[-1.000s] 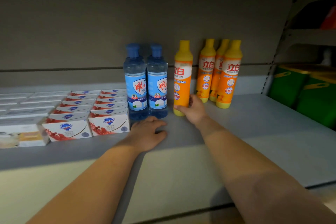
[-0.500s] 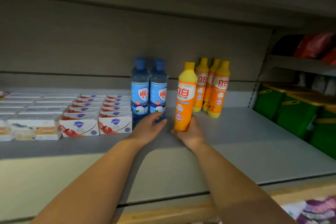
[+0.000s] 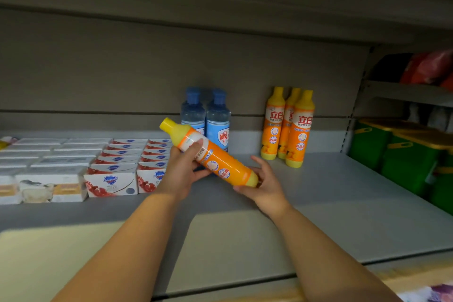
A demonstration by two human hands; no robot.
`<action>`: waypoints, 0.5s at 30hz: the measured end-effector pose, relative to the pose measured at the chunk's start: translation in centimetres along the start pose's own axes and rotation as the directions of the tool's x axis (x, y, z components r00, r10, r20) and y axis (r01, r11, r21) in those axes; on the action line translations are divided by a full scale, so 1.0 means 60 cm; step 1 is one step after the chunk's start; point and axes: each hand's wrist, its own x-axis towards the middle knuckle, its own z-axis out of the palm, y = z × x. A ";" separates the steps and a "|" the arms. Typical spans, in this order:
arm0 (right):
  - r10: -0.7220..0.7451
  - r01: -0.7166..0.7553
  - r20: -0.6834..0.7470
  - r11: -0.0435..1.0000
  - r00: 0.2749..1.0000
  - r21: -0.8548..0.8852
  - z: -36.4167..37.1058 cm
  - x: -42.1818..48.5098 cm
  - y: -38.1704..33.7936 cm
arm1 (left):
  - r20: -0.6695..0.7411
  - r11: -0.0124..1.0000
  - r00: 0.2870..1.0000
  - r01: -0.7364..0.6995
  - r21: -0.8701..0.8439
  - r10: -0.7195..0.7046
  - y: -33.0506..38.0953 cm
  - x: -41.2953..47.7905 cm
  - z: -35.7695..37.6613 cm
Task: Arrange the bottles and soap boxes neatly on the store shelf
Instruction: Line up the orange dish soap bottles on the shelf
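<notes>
orange bottle (image 3: 221,165) tilted, blue bottles (image 3: 218,115) partly hidden

Soap boxes (image 3: 110,179) sit in rows on the shelf (image 3: 331,203), left side, front to back. Pair of bottles (image 3: 218,125) stands just right of them, at the back. Three bottles (image 3: 300,130) are grouped further right, also at the back. Held bottle (image 3: 220,164) is tilted above the shelf in front of the pair, left hand (image 3: 181,171) on its upper half, right hand (image 3: 264,186) at its base. Bins (image 3: 404,154) far right.
</notes>
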 end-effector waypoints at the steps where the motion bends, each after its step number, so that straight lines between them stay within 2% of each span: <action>1: -0.004 0.007 -0.039 0.997 0.999 0.073 -0.003 0.000 -0.003 | 0.020 1.000 1.000 -0.001 -0.024 0.002 0.003 0.001 -0.004; 6: 0.019 0.063 -0.185 0.901 0.982 0.429 -0.006 -0.001 -0.028 | 0.060 0.992 0.998 0.007 -0.129 0.001 0.022 -0.006 -0.005; 10: 0.124 0.032 -0.192 0.757 0.973 0.653 -0.011 0.001 -0.036 | 0.189 0.992 0.974 -0.110 -0.068 0.121 0.035 -0.017 0.003; 13: 0.200 0.013 -0.229 0.725 0.953 0.688 -0.021 0.001 -0.037 | 0.306 0.986 0.938 -0.148 -0.080 0.166 0.042 -0.025 0.008; 15: 0.224 0.001 -0.278 0.777 0.934 0.630 -0.023 0.001 -0.040 | 0.364 0.985 0.916 -0.138 -0.106 0.168 0.044 -0.029 0.011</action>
